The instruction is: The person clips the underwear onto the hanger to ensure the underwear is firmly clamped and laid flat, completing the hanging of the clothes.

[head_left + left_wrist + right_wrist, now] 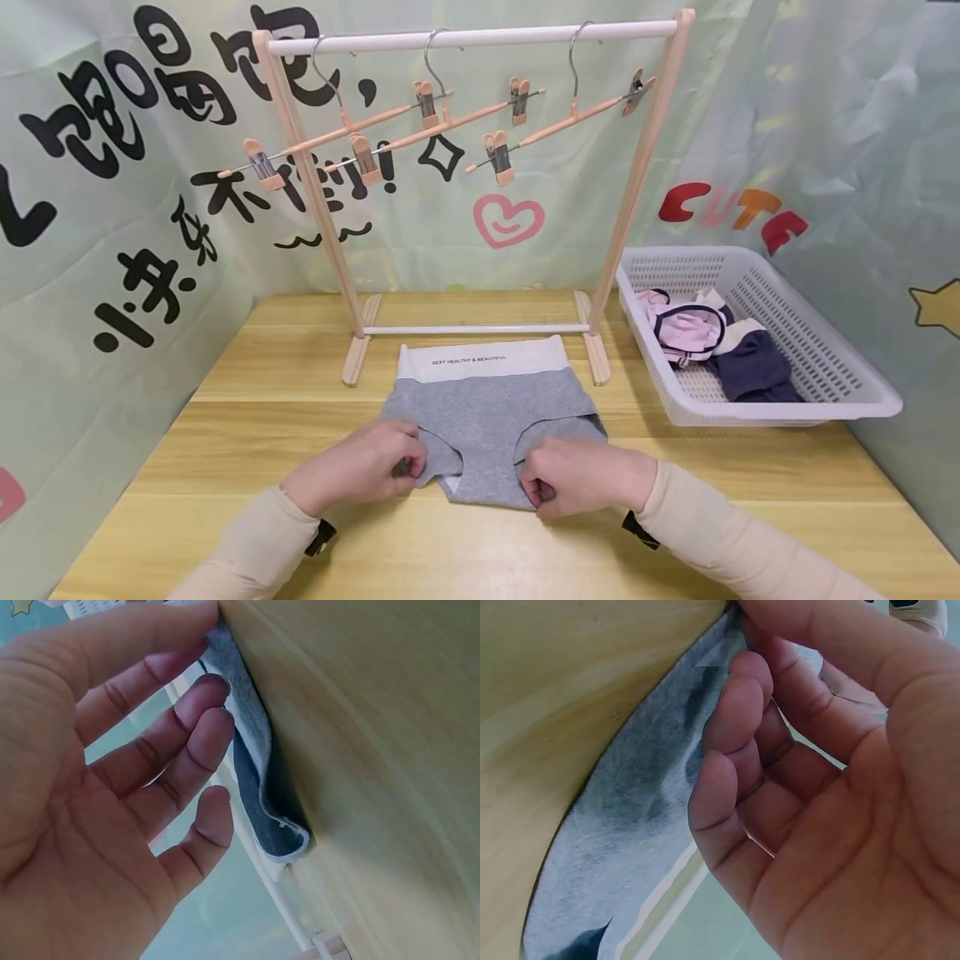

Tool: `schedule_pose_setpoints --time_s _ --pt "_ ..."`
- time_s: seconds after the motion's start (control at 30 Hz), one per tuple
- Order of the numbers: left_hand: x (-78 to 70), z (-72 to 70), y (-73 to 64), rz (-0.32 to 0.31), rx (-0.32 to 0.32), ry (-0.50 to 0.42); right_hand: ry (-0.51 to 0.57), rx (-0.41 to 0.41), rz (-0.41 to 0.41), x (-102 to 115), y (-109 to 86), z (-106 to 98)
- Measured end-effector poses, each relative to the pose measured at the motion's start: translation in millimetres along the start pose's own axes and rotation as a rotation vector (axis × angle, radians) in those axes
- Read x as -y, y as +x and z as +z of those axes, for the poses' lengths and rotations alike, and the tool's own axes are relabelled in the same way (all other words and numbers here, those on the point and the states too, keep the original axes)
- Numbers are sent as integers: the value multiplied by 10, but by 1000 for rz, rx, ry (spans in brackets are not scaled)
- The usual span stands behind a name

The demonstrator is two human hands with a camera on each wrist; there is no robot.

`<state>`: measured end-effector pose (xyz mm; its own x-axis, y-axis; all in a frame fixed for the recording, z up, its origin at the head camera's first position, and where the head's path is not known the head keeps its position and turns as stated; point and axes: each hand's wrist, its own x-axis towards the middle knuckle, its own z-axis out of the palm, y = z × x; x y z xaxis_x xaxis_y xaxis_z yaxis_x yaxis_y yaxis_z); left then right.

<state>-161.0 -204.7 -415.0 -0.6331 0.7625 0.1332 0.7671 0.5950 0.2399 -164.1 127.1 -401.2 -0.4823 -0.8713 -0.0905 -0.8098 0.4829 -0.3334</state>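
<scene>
Grey briefs [487, 417] with a broad white waistband lie spread on the table, waistband toward the rack and crotch toward me. Small dark lettering runs across the band. My left hand [367, 468] pinches the lower edge by the left leg opening. At the lower right, my right hand [573, 473] pinches the edge beside the other leg opening. In the left wrist view, thumb and index finger meet on the grey cloth [244, 690], while the other fingers are loosely bent. The right wrist view shows the grey cloth [630, 795] running from the thumb and index finger along the tabletop.
Behind the briefs stands a wooden rack [637, 183] with a white top rail [480, 37]. Three clip hangers [408, 137] hang from it. At the right, a white plastic basket [825, 408] contains pink and navy garments [753, 362]. A printed cloth [420, 275] backs the wooden table [247, 417].
</scene>
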Motion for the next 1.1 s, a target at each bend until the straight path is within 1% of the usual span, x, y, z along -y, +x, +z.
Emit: schedule_pose_setpoints --time_s 0.1,0.3,0.4,0.47,0.53,0.67,0.77,0.87,0.97,1.1 --pt "1 16 5 -6 3 3 24 6 8 -7 -9 7" --pt "-16 42 20 -41 47 -10 19 8 24 -7 5 31" --pt "-16 57 26 -36 36 -1 6 3 30 -3 21 49" --pt "-9 62 27 -21 19 2 13 3 30 -2 23 50" --pt "-3 54 28 -10 3 -3 46 11 27 -1 12 32" --pt "23 17 27 -9 -22 -48 176 41 19 -6 -33 -41" --pt "41 -10 28 1 -41 -50 234 61 14 -15 -66 -79" --pt "27 -25 37 19 -46 -4 240 76 20 -30 -87 -88" --pt "-23 -22 50 46 -44 51 246 90 31 -42 -102 -86" --pt "-133 -2 71 110 -65 115 247 87 62 -52 -120 -101"
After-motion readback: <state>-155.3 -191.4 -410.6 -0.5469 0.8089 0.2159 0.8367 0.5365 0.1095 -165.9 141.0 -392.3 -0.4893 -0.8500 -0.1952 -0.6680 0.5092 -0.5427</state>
